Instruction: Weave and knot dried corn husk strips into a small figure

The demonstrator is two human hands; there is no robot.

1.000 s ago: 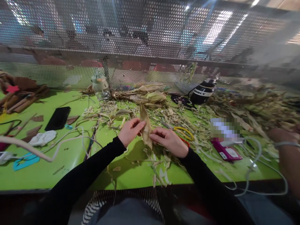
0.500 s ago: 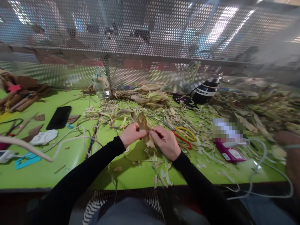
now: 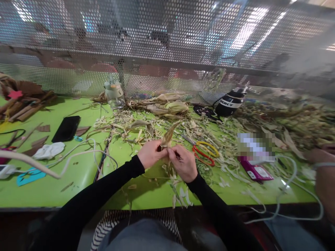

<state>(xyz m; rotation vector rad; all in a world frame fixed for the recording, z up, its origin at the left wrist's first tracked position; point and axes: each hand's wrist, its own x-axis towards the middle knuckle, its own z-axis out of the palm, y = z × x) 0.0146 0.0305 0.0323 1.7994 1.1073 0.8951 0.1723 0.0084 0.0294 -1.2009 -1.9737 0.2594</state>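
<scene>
A dry, tan corn husk leaf stands up between my two hands above the green table. My left hand pinches its lower part from the left, fingers closed. My right hand pinches it from the right, fingers curled, almost touching the left. Torn husk strips lie on the table under and in front of my hands. Both arms wear black sleeves.
Scissors with red and yellow handles lie just right of my hands. Whole husks, a small bottle and a black bottle stand by the perforated metal screen. A black phone, white cables and another person's arm flank me.
My hands came closer together and slightly lower. The husk leaf, held wide and tall a second ago, is now folded narrower with only its tip above my fingers.
</scene>
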